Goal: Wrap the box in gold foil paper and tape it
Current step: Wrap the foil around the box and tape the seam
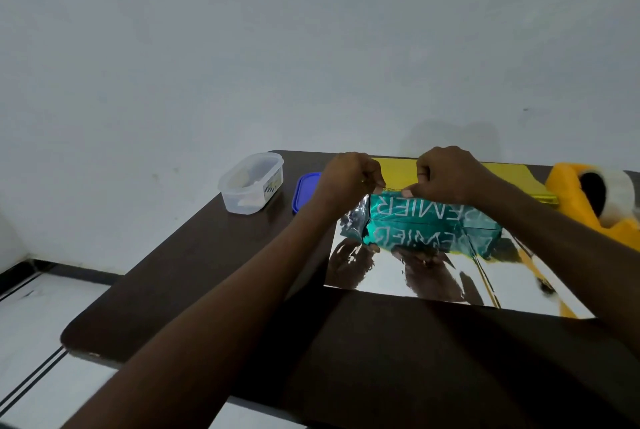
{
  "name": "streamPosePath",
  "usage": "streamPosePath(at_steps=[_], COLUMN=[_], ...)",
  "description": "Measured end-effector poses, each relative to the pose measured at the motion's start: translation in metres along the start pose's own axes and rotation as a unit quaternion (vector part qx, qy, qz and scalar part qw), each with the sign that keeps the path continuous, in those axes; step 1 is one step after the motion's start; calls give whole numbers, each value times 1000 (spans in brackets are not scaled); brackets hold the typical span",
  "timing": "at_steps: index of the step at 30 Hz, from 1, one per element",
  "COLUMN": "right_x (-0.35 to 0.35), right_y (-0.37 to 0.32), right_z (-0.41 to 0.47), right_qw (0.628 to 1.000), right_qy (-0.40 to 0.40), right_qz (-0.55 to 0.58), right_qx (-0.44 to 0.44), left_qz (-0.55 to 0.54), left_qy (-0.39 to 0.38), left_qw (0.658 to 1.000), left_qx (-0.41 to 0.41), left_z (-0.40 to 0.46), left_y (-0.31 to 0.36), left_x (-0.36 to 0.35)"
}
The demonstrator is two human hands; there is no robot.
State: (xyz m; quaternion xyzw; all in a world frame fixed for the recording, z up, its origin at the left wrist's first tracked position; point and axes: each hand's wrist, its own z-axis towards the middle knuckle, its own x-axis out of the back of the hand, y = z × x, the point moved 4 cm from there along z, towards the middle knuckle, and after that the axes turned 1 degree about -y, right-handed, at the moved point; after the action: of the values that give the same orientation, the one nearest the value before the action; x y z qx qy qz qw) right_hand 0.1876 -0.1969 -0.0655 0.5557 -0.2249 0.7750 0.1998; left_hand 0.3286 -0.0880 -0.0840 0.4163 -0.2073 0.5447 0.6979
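Note:
A teal box (426, 212) with white lettering lies on a sheet of foil paper (388, 276), silver side up, on the dark table (242, 290). The far part of the sheet shows its gold side (502, 174) behind the box. My left hand (349, 176) and my right hand (446, 176) are side by side at the box's far top edge. Each pinches the foil's edge there between thumb and fingers. The silver surface mirrors the box and my arms.
A clear plastic container (251, 183) stands at the table's far left, a blue lid (304, 191) beside it. A yellow tape dispenser (595, 200) with a tape roll sits at the far right. A white wall rises behind; the floor lies to the left.

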Motion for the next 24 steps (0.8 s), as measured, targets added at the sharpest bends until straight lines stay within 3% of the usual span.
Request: streamPosePath(at_steps=[10, 14, 24], right_x=[0, -1, -1], right_y=[7, 7, 10], right_z=[-9, -16, -32], right_qw=[995, 994, 953], right_qy=[-4, 19, 102], right_qz=[94, 108, 285], right_qx=[-18, -15, 16], left_qz=[6, 63, -25], left_qy=[-10, 22, 10], left_qw=[999, 996, 997], left_qx=[44, 58, 77], left_z=[-4, 0, -2], left_y=[-1, 10, -4], left_x=[-3, -5, -10])
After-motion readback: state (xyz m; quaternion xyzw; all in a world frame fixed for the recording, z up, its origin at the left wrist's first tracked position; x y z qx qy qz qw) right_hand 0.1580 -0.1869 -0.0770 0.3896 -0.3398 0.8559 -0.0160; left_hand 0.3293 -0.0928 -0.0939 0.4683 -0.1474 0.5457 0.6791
